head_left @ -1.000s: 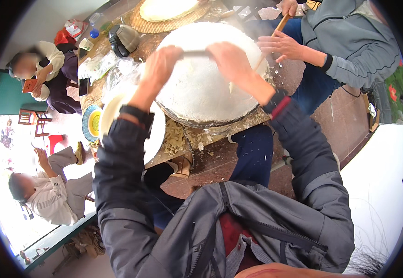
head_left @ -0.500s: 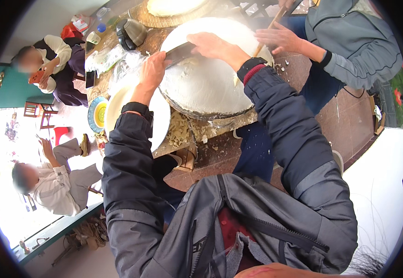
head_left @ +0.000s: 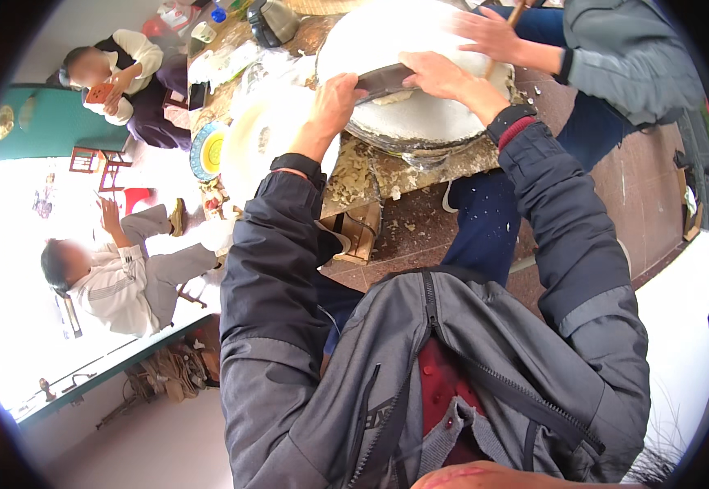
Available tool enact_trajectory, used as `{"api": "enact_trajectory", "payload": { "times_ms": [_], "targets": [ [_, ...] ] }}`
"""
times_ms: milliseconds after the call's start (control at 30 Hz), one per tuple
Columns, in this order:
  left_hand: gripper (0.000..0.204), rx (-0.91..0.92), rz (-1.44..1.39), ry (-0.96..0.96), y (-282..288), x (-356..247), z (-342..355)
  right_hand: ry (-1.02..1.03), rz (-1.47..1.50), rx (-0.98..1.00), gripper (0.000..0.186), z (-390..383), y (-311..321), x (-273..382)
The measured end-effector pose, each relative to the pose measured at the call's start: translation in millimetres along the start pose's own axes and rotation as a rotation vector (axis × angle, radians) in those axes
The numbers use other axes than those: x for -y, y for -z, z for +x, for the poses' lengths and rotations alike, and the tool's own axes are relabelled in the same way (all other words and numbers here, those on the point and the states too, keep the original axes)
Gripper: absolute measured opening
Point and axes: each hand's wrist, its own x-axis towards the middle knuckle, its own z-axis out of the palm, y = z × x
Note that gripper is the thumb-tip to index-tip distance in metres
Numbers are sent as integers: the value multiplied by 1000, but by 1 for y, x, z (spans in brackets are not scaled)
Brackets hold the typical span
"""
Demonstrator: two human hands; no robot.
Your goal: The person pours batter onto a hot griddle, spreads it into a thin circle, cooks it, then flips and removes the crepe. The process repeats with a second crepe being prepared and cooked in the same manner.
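Both my hands hold a long dark flat scraper blade (head_left: 383, 82) across the round griddle (head_left: 420, 153). My left hand (head_left: 334, 104) is closed on its left end, and my right hand (head_left: 436, 77) grips the right end. The griddle's top carries a thin white sheet of batter (head_left: 444, 116). A small pale lump (head_left: 394, 97) shows along the blade's near edge. To the left of the griddle lies a large pale round tray (head_left: 261, 134), partly covered by my left wrist. Across from me, a co-worker's hand (head_left: 493, 37) reaches over the griddle's right side beside a wooden stick (head_left: 517, 15).
Pale scraps (head_left: 353, 181) litter the table's near edge. Leftward are a blue-rimmed yellow dish (head_left: 208, 151), a phone (head_left: 199, 95), clear plastic bags (head_left: 265, 72) and a kettle (head_left: 275, 23). A wooden box (head_left: 358, 238) stands underneath. Two people sit at the left.
The blade has come toward the griddle's near side and lies more level, both hands still on it. The co-worker's hand has moved in over the griddle. My whole view has shifted.
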Motion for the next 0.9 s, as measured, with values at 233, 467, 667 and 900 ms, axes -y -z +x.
{"api": "enact_trajectory", "payload": {
  "times_ms": [233,467,667,900],
  "targets": [
    [22,2,-1,-17,-3,-24,-20,-57,-16,17,27,-30,-1,17],
    [22,30,-31,-22,-2,-23,-26,-2,-12,-22,28,-36,-4,22],
    [24,44,-33,-13,-3,-30,-31,-192,76,25,28,-51,-8,34],
    [22,93,-58,10,0,-46,-34,-141,22,45,28,-66,1,41]
  ]
}}
